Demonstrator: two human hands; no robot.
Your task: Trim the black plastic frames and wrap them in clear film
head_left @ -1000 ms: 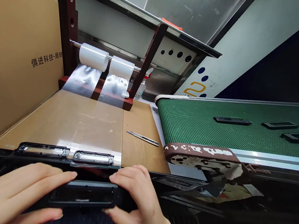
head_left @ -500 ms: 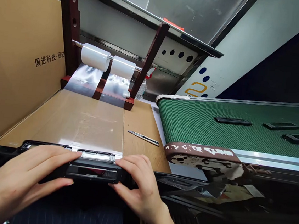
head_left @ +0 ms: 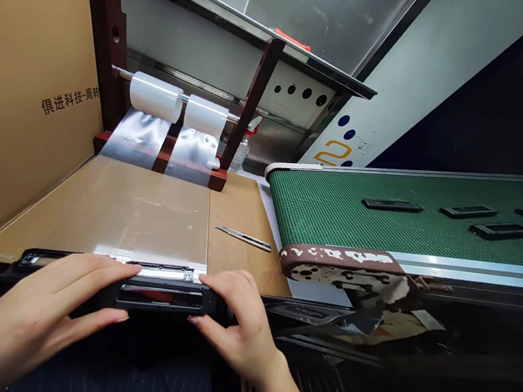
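At the table's front edge, both hands hold a long black rectangular part (head_left: 161,298) with a glossy dark window. My left hand (head_left: 62,290) grips its left end, fingers on top and thumb below. My right hand (head_left: 241,322) pinches the right end in the same way. Just behind its upper edge lies another black frame piece (head_left: 31,255), partly covered by my left fingers. Clear plastic film (head_left: 148,209) stretches over the cardboard up to these parts. It comes off two white film rolls (head_left: 156,97) on a metal rod.
A utility knife (head_left: 243,238) lies on the cardboard sheet (head_left: 237,203) to the right. Beyond it, a green conveyor belt (head_left: 305,225) carries several black frame pieces (head_left: 503,231). A spray bottle (head_left: 241,153) stands behind the dark red roll stand (head_left: 254,89). A cardboard box (head_left: 23,152) walls the left side.
The view has shifted slightly, so the surroundings sit further left. The black pieces on the belt have moved left, and another shows more fully. My grip on the part looks unchanged.
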